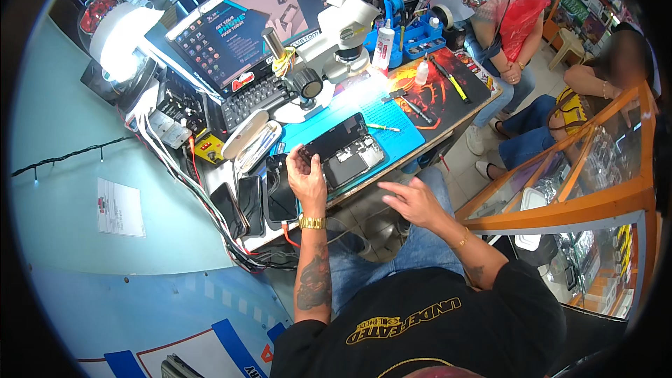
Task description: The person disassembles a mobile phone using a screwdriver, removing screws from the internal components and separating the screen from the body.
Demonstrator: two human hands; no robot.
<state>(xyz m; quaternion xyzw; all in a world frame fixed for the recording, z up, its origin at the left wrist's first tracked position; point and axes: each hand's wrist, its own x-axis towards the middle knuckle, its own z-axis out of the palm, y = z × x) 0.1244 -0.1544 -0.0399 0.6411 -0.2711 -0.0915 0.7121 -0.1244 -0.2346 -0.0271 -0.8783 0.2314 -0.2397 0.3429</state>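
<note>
An opened smartphone (348, 169) lies near the front edge of the blue work mat (407, 134), its battery and inner boards bare. Its dark screen panel (337, 138) is tilted up along the far side. My left hand (306, 176) grips the left end of that panel between thumb and fingers. Off the table's front edge, over my lap, my right hand (414, 201) hangs with its fingers apart and nothing visible in them. Beyond the phone, a thin green-and-white screwdriver (383, 127) rests on the mat.
Left of the mat lie several other phones (249, 203) and an opened case (253, 141). A microscope (346, 24), a monitor (248, 21) and a bright lamp (119, 40) stand behind. A blue tool holder (418, 40) is back right. Two people sit beyond a wood-framed glass case (560, 203).
</note>
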